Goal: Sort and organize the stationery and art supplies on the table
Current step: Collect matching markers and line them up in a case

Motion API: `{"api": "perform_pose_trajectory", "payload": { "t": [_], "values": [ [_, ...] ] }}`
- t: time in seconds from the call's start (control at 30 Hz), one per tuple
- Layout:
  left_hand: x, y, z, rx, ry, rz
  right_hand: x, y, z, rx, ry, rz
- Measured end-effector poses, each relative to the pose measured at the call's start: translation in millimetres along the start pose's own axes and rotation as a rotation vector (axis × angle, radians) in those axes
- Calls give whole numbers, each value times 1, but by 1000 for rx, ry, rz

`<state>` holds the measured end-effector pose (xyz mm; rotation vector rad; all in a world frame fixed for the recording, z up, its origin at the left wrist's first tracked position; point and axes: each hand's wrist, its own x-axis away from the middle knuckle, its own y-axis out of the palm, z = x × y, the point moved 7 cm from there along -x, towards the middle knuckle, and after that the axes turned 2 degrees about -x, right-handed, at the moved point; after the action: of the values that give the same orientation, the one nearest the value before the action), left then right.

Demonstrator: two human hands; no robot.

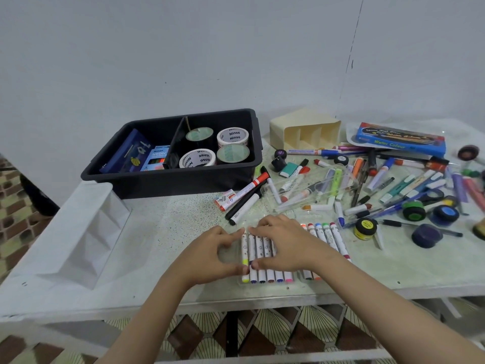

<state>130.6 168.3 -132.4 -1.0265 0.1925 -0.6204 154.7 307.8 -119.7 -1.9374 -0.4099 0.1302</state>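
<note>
A row of white felt markers with coloured tips (265, 275) lies in a clear tray near the table's front edge. My left hand (212, 254) curls its finger and thumb round the left end of that row. My right hand (284, 243) lies over the middle of the markers, thumb and fingers closed on them. More markers of the same set (326, 236) stick out to the right of my right hand. A black bin (258, 143) at the back holds several tape rolls (232, 136) and colour boxes (157, 158).
Loose pens, markers, small paint pots (364, 228) and a clear case (304, 190) crowd the right half of the table. A cream organiser (304, 132) lies tipped beside a blue watercolour box (400, 139). A white organiser (86, 232) lies at the left.
</note>
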Motion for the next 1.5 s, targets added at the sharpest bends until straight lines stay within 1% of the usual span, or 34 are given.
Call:
{"api": "perform_pose_trajectory", "payload": {
  "t": [0.1, 0.27, 0.37, 0.5, 0.6, 0.8, 0.93, 1.03, 1.17, 1.33, 1.5],
  "values": [
    [-2, -2, 4, -108, -23, -39, 1, 2, 1, -10, -1, -9],
    [-10, -4, 15, -410, -46, -131, 0, 2, 1, -16, -1, -18],
    [-13, -4, 23, -478, -42, -140, 1, 3, 2, -23, 9, -23],
    [-12, -7, 23, -477, -53, -121, 9, 3, -2, 25, -10, 31],
    [-9, -6, 21, -443, -46, -104, 21, 11, -3, 104, 7, 76],
    [-4, -4, 20, -364, 48, -41, 27, 20, 7, 141, 69, 54],
    [-2, 0, 17, -246, 24, -71, 28, 23, 7, 149, 75, 22],
    [0, 2, 15, -199, 8, -72, 31, 23, 5, 156, 73, 17],
    [2, 4, 16, -192, 13, -66, 36, 26, 10, 152, 59, -29],
    [2, 8, 15, -207, 35, -84, 38, 26, 14, 138, 65, -26],
    [2, 10, 13, -206, 39, -106, 36, 27, 15, 167, 78, -66]
  ]
}}
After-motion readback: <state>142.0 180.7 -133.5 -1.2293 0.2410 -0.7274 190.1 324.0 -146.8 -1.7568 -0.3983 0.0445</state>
